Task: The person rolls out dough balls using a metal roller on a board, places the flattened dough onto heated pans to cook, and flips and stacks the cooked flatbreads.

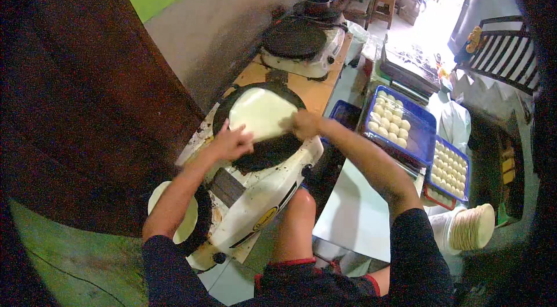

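A pale round sheet of dough point(261, 112) lies over the black round pan point(264, 156) on the white stove point(261, 197). At the sheet's right edge my right hand point(305, 125) is closed, its fingers pinching the dough. My left hand point(233, 141) is at the lower left edge, fingers apart and touching the dough. A second pale flatbread point(188, 220) sits on another black pan at the lower left, partly hidden under my left forearm.
Blue trays hold dough balls point(390, 118) and more dough balls point(447, 170) on the right. A stack of flatbreads point(473, 228) lies at lower right. Beyond are an empty black pan point(294, 38), a saucepan point(317, 5) and a slatted bench point(505, 54).
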Demonstrator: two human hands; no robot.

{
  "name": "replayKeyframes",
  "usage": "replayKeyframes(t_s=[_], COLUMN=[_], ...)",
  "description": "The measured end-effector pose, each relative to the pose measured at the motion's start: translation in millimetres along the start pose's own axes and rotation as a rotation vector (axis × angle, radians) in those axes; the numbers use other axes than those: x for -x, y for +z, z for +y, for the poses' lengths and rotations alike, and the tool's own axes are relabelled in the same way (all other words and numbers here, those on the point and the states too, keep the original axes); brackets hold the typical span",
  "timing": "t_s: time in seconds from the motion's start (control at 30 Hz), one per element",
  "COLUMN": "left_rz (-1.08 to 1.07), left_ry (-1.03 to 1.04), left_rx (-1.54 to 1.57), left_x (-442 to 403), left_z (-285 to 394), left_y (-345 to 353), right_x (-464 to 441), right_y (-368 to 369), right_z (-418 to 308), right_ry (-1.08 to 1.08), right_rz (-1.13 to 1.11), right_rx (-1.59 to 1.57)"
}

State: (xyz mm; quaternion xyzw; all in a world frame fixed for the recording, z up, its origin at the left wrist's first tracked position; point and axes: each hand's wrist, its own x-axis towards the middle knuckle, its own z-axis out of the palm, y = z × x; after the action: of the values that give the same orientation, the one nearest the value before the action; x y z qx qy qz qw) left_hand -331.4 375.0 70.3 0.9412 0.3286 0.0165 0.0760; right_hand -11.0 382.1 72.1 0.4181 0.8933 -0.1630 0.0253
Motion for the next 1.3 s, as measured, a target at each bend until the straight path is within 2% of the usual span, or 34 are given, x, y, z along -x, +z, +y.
replayKeyframes(t_s=[0.07, 0.17, 0.2, 0.23, 0.27, 0.33, 0.37, 0.43, 0.47, 0.5, 0.53, 0.57, 0.63, 0.73, 0.8, 0.83, 0.87, 0.9, 0.93, 1.0, 1.03, 1.07, 1.1, 1.13, 1.17, 1.2, 1.27, 1.3], left_rz=[-0.19, 0.167, 0.228, 0.297, 0.303, 0.088, 0.127, 0.275, 0.344, 0.344, 0.245, 0.15, -0.03, -0.228, -0.286, -0.166, -0.16, -0.055, 0.05, -0.251, -0.397, -0.437, -0.484, -0.535, -0.39, -0.322, -0.205, -0.084], left_ry=[0.033, -0.103, -0.175, -0.241, -0.342, -0.637, -0.625, -0.614, -0.612, -0.513, -0.457, -0.396, -0.278, -0.157, -0.126, -0.314, -0.383, -0.378, -0.37, -0.387, -0.399, -0.465, -0.525, -0.581, -0.536, -0.491, -0.37, -0.274], left_rx=[0.0, 0.076, 0.178, 0.284, 0.146, 0.171, 0.047, 0.064, 0.078, -0.018, 0.004, 0.024, 0.092, 0.186, 0.167, 0.228, 0.204, 0.152, 0.098, -0.102, -0.194, -0.206, -0.218, -0.231, -0.235, -0.182, -0.065, 0.159], left_x=[21, 7, -16, -39, -62, -82, -86, -91, -91, -86, -73, -57, -27, 14, 24, 20, 12, 5, -1, -10, -16, -22, -26, -30, -28, -35, -65, -88], left_z=[27, 11, 10, 9, 13, 15, 7, -5, -8, -2, 9, 24, 57, 85, 88, 94, 88, 80, 70, 45, 41, 49, 66, 85, 108, 135, 196, 217], left_y=[-6, 14, 31, 48, 49, 64, 69, 65, 66, 62, 63, 64, 53, 5, -26, -35, -41, -35, -25, -5, -3, -11, -26, -43, -62, -81, -96, -75], right_x=[7, -4, -13, -43, -81, -95, -101, -104, -97, -82, -68, -53, -12, 35, 33, 19, 8, 5, 9, 22, 44, 79, 120, 164, 207, 250, 323, 349], right_y=[36, 45, 42, 55, 89, 91, 86, 66, 59, 50, 48, 48, 79, 62, 50, 62, 70, 71, 66, 44, 41, 34, 37, 39, 41, 38, 81, 90], right_z=[1, -13, -33, -33, -20, -17, -11, -8, -8, -11, -12, -16, -26, -59, -75, -74, -75, -79, -84, -94, -90, -90, -86, -75, -65, -60, -22, -15], right_ry=[-0.216, -0.123, -0.064, -0.119, -0.097, 0.16, 0.197, 0.273, 0.219, 0.163, 0.106, 0.08, 0.016, -0.002, -0.006, -0.028, -0.049, -0.081, -0.067, -0.041, -0.089, -0.078, -0.06, 0.058, 0.174, 0.451, 0.53, 0.64], right_rz=[0.013, 0.383, 0.503, 0.586, 0.693, 0.56, 0.56, 0.546, 0.558, 0.565, 0.57, 0.412, 0.327, 0.168, 0.26, 0.346, 0.435, 0.415, 0.262, -0.04, 0.006, 0.156, 0.306, 0.325, 0.349, 0.388, 0.647, 0.672], right_rx=[0.084, -0.219, -0.321, -0.291, -0.201, 0.119, 0.135, 0.153, 0.187, 0.218, 0.245, 0.175, 0.124, 0.065, -0.041, -0.077, -0.112, -0.158, -0.158, -0.153, -0.229, -0.265, -0.307, -0.375, -0.447, -0.794, -0.642, -0.613])
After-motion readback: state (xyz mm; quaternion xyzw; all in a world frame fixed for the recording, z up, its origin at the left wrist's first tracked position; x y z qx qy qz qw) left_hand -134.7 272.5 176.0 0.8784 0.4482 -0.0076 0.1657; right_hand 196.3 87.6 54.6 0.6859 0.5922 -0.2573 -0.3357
